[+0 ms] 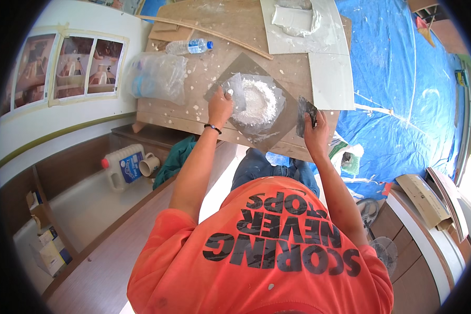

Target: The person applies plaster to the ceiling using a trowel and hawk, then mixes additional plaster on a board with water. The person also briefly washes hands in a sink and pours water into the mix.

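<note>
A ring of white powder (267, 109) lies on a grey square board (248, 64), turned cornerwise on the worktable. Inside the ring is a slightly greyer patch, maybe wetter. My left hand (221, 109) is closed on a pale flat scraper (236, 93), its blade at the powder's left edge. To the right of the board, my right hand (317, 134) grips a dark, smeared flat scraper (302, 116), held apart from the powder near the table's front edge.
A wooden worktable (193, 118) carries a water bottle (189, 46), a clear plastic bag (159, 76), a long wooden strip (230, 37) and pale panels (329, 78). A white putty-smeared tray (296, 21) sits behind. Blue sheeting (387, 63) spreads at right; a jug (124, 166) stands lower left.
</note>
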`<state>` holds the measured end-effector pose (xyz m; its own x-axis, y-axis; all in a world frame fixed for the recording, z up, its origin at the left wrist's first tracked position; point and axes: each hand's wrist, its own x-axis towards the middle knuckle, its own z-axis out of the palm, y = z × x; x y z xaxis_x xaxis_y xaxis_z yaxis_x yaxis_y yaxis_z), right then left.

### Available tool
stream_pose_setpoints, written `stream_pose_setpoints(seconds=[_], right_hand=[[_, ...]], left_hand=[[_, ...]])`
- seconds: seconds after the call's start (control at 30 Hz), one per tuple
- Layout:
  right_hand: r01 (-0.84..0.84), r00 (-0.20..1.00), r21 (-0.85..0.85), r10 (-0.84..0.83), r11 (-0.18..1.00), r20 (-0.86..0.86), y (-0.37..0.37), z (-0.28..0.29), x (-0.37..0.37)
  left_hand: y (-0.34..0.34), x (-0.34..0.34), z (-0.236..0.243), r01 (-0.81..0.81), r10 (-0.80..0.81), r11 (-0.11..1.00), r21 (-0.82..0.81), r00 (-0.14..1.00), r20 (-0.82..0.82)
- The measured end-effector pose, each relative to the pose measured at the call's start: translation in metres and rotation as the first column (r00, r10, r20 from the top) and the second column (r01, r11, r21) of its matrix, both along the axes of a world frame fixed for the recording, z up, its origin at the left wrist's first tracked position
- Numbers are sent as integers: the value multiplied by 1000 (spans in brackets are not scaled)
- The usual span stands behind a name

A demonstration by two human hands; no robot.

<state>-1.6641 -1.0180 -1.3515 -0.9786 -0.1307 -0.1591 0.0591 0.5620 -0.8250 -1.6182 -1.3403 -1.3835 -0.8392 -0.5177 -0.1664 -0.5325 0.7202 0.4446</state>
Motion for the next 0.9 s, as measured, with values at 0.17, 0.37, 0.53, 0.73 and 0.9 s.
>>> stream_pose_setpoints(seconds=[0.17, 0.37, 0.53, 0.73, 0.9], right_hand=[[2, 1000, 67, -3, 998, 20, 1, -13, 1], [76, 978, 78, -89, 994, 190, 3, -38, -1], [73, 985, 30, -76, 997, 152, -6, -68, -4], [-38, 999, 109, 41, 993, -26, -7, -58, 2], [-199, 979, 103, 202, 975, -21, 16, -35, 20]], left_hand=[[-10, -22, 31, 99, -103, 989, -110, 994, -28], [1, -4, 45, -76, 61, 996, -47, 965, -253], [32, 46, 23, -303, 703, 620, 723, 625, -341], [73, 128, -1, -510, 883, 154, 846, 455, 113], [87, 195, -67, -464, 688, 419, 780, 723, 61]])
